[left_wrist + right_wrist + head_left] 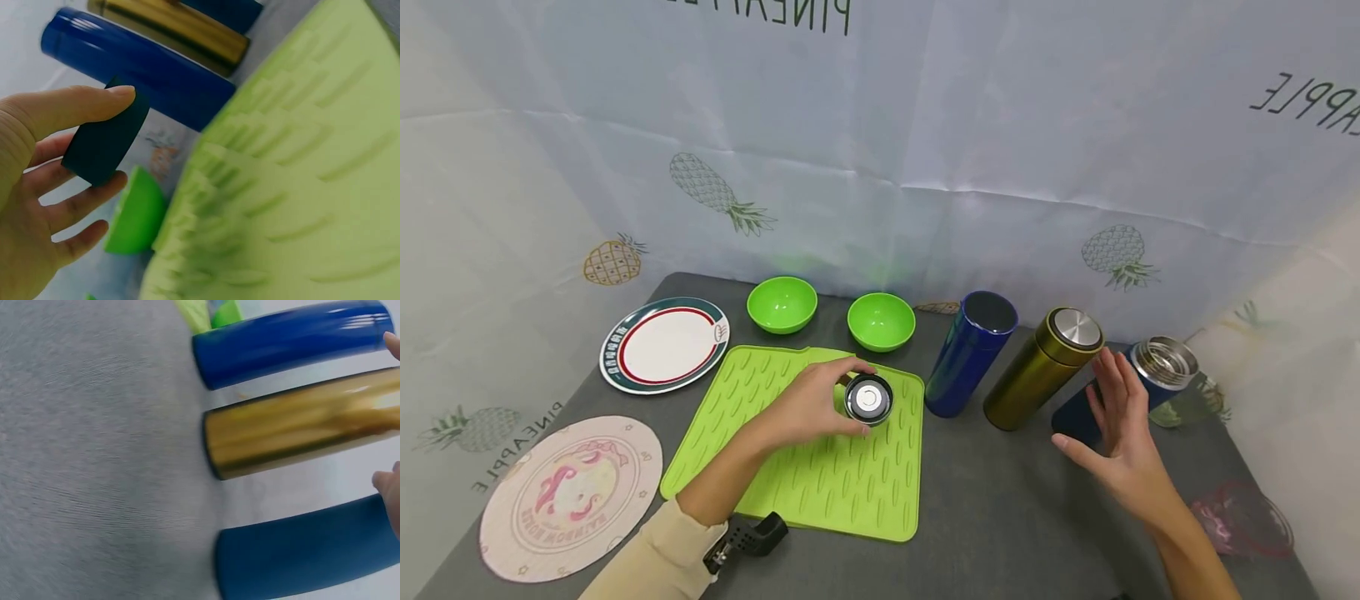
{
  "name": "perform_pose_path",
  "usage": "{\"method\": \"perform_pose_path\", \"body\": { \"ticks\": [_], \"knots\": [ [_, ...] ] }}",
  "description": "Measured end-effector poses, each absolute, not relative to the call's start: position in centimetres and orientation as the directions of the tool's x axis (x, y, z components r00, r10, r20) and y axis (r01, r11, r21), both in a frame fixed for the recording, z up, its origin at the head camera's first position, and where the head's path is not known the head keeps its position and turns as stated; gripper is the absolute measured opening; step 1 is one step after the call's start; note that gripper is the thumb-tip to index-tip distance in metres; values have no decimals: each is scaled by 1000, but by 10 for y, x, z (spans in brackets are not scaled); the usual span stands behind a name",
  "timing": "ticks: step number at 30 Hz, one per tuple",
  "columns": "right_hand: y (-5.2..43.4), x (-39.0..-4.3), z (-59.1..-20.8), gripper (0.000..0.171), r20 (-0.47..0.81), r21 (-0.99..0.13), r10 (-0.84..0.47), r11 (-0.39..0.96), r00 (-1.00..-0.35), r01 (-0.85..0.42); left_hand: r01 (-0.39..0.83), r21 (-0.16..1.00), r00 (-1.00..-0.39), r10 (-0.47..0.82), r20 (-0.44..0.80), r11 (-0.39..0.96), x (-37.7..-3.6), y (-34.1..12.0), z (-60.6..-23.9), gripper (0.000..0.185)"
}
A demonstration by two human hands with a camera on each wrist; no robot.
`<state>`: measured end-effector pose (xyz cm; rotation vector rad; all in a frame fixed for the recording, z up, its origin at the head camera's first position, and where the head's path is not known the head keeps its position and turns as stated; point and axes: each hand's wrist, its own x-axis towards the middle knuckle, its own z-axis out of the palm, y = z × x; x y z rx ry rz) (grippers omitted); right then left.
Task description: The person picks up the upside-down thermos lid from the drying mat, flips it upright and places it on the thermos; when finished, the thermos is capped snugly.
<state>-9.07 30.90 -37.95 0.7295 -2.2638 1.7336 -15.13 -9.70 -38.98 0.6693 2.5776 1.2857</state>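
My left hand (pixel 808 404) pinches a dark bottle lid (pixel 868 398) between thumb and fingers, above the green drying mat (pixel 820 483). The lid's round silver inner face points up in the head view; its dark blue side shows in the left wrist view. My right hand (pixel 1131 462) is spread and holds nothing, its fingers overlapping the dark blue bottle (pixel 1078 412) in the head view. That bottle's steel threaded mouth is uncovered. A gold bottle (pixel 1037 375) with a silver-topped lid stands left of it, then a shiny blue bottle (pixel 962 362).
Two green bowls (pixel 782 306) sit behind the mat. A rimmed white plate (pixel 670 346) and a round pink placemat (pixel 572 500) lie at the left. At the right edge is a clear pinkish glass (pixel 1247 521). A pineapple-print cloth (pixel 925 167) hangs behind the table.
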Motion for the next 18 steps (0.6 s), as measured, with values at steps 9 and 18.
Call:
{"method": "perform_pose_path", "body": {
  "ticks": [9, 18],
  "knots": [
    [304, -86, -351, 102, 661, -717, -276, 40, -698, -696, 409, 786, -860, 485, 161, 464, -150, -93, -358, 72],
    [268, -86, -350, 95, 631, -707, -377, 81, -678, -703, 508, 759, -807, 534, 254, 407, -141, -81, -334, 70]
  ]
}}
